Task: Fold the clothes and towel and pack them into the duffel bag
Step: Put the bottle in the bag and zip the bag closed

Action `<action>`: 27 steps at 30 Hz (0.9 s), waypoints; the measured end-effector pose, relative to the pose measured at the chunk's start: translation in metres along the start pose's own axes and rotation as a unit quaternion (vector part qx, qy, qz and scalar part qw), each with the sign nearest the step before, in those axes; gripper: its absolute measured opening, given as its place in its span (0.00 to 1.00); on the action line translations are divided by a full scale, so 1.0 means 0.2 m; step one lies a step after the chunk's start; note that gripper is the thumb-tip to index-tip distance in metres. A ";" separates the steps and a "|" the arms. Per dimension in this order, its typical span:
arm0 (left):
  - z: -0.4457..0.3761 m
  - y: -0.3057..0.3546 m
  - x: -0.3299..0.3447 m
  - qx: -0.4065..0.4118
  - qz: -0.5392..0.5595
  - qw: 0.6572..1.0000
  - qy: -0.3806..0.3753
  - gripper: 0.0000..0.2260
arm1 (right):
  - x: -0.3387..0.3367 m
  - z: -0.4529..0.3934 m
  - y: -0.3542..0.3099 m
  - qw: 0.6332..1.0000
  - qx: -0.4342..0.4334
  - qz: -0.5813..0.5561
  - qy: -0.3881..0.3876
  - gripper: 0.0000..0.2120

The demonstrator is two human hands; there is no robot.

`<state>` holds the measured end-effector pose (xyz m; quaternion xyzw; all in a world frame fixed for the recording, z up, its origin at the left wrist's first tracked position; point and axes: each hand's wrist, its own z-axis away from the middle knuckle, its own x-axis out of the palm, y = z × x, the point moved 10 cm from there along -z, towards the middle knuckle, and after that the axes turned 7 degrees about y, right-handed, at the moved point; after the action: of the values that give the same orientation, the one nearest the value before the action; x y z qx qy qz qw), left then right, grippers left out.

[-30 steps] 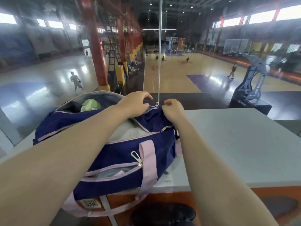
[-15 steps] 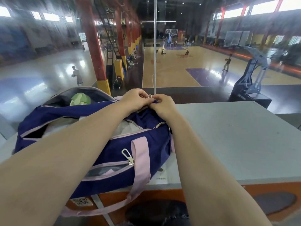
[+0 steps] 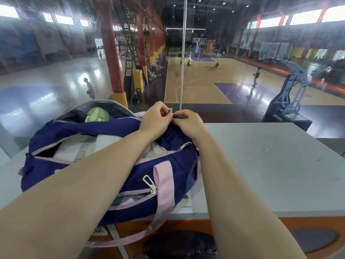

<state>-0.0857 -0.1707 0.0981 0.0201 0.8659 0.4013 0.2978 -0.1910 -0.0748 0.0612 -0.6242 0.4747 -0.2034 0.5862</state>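
A navy duffel bag (image 3: 78, 165) with pink straps lies on the grey table (image 3: 270, 165), its main zip open. Pale folded cloth (image 3: 74, 150) shows inside the opening, and a green round item (image 3: 97, 114) sits at the bag's far side. My left hand (image 3: 155, 118) pinches a small metal zip pull (image 3: 170, 110) at the bag's far right end. Right beside it, my right hand (image 3: 188, 124) pinches the navy fabric at that same end. A side pocket with a silver zip pull (image 3: 149, 182) faces me, partly unzipped.
The table ends at a glass barrier with a thin vertical post (image 3: 182, 71); a sports hall lies beyond. An orange front panel (image 3: 308, 223) runs under the table's near edge. A pink strap (image 3: 162, 202) hangs over that edge.
My two hands came together at the bag's far right end. The left hand now pinches the zip pull, and the right hand grips the fabric next to it.
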 end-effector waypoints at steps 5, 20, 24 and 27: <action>0.00 -0.07 -0.02 -0.070 0.017 0.997 0.026 0.07 | 0.02 0.01 0.08 0.989 0.087 -0.121 -0.011 0.09; -0.02 -0.14 -0.41 -0.051 -0.096 0.991 0.077 0.03 | 0.01 0.10 -0.28 0.926 -0.132 0.344 0.086 0.18; 0.00 -0.15 -0.46 -0.067 -0.064 0.993 0.078 0.02 | 0.33 0.25 -0.48 0.880 -0.307 0.363 -0.002 0.15; 0.01 -0.16 -0.50 -0.071 -0.055 0.992 0.084 0.02 | 0.32 0.23 -0.44 0.891 -0.276 0.360 0.012 0.12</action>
<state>0.0035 -0.2191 0.1247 -0.0826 0.8571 0.4450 0.2462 -0.0922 -0.1164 0.1132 -0.5446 0.7110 0.1528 0.4177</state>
